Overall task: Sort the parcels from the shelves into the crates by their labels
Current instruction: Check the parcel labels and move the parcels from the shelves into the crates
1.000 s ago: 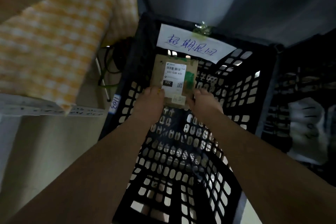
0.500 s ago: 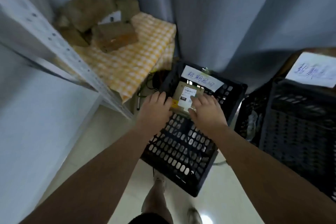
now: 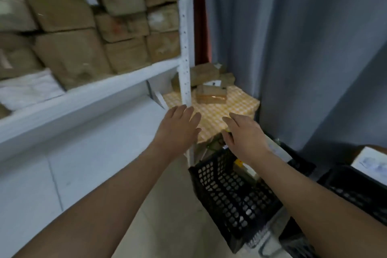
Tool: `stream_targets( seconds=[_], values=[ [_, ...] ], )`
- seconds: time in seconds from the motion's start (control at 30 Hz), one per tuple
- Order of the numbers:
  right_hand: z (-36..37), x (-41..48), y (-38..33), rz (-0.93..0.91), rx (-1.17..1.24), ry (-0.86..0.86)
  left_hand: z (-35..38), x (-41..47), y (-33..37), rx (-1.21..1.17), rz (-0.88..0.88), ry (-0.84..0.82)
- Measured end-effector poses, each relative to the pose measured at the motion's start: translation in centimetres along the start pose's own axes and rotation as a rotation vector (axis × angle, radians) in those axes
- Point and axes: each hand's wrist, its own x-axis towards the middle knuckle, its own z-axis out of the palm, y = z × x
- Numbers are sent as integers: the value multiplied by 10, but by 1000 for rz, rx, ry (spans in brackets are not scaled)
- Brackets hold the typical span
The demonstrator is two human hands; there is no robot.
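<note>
Black crate (image 3: 230, 195) near left hand (image 3: 178, 130) and right hand (image 3: 245, 136), each grip wide; parcel labels (image 3: 213, 83) blurred, unreadable.

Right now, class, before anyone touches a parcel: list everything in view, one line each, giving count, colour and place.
white metal shelving rack: one, white, left half of the view
brown cardboard boxes: many, brown, stacked on the rack's upper shelf; too blurred to count
white plastic mailing bags: a pile, white, far left on that shelf
yellow-and-white checked cloth: one, on a low surface behind the rack
small brown cardboard parcels: about four, brown, on the cloth
grey fabric curtain: grey, right background
black perforated plastic crates: two, black; one below the hands, the other at the right edge
white paper label: one, white, on the right crate
left hand: open, empty
right hand: open, empty
</note>
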Motion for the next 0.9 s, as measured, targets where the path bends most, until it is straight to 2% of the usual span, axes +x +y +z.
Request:
stream_targets(
  seconds=[0.2,0.37,0.67,0.9],
  values=[
    [-49,21,-151,-211,90,178,-85,-108,-82,124,-235,33],
    [-65,20,-311,-392,196,223,-152,-238,-159,252,-431,57],
    [-72,-29,-601,-587,405,170,-258,-492,-259,402,-752,-55],
    [-85,-69,-749,-789,540,153,-304,-632,-293,425,-959,-125]
  ],
)
